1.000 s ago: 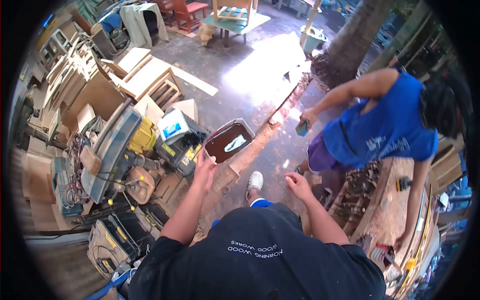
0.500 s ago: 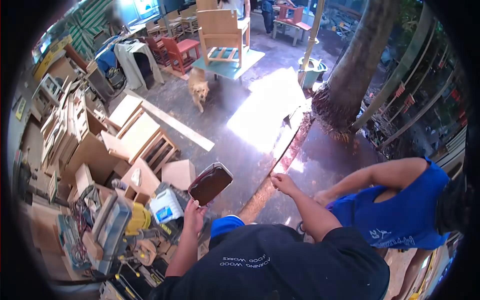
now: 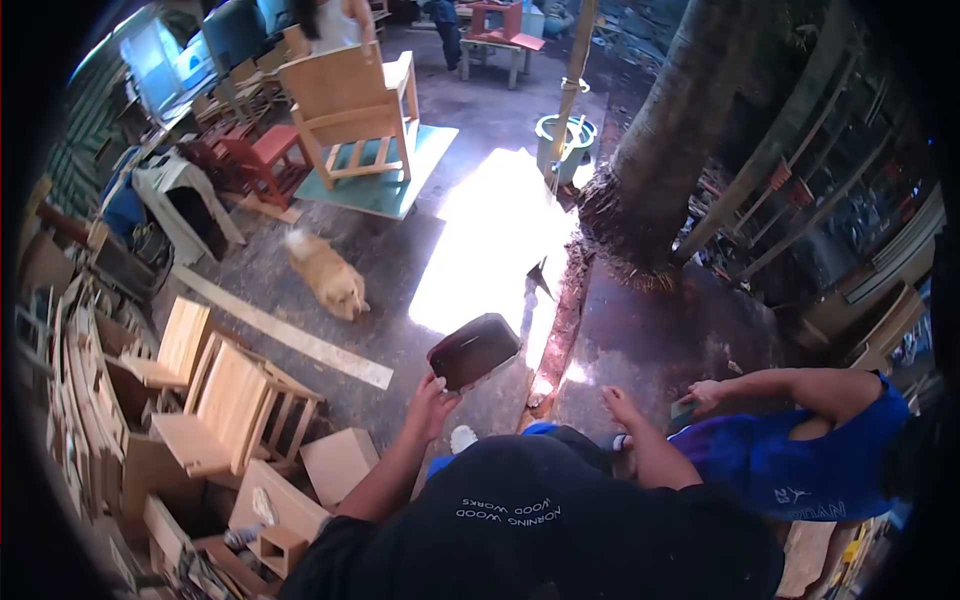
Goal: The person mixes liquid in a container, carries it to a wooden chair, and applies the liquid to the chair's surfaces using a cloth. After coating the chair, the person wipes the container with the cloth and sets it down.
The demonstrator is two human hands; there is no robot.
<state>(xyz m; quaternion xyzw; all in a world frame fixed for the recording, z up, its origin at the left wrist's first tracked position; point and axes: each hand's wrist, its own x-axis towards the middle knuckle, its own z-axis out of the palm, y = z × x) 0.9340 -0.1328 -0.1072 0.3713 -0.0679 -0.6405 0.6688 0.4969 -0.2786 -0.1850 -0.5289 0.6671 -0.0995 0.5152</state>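
My left hand (image 3: 430,408) grips the near corner of a rounded rectangular tub (image 3: 476,352), held tilted above the ground. The tub's inside looks dark brown; whether that is liquid or its bare bottom I cannot make out. Over the dark floor, my right hand (image 3: 619,404) hangs in front of my body with its fingers a little apart and nothing visible in them. Close by on the right, a co-worker in a blue shirt reaches forward, and that person's hand (image 3: 706,393) holds a small greenish flat object (image 3: 683,407).
A tan dog (image 3: 330,280) walks on the floor ahead. Wooden chairs (image 3: 225,405) and boards crowd the left. A wooden armchair (image 3: 345,105) stands on a green board (image 3: 437,160). A tree trunk (image 3: 670,140) and a green bucket (image 3: 566,150) are at right.
My left hand and the tub have moved right in view. My right hand has shifted right and down, its fingers loosening. The dog has come nearer, and the co-worker's hand now shows.
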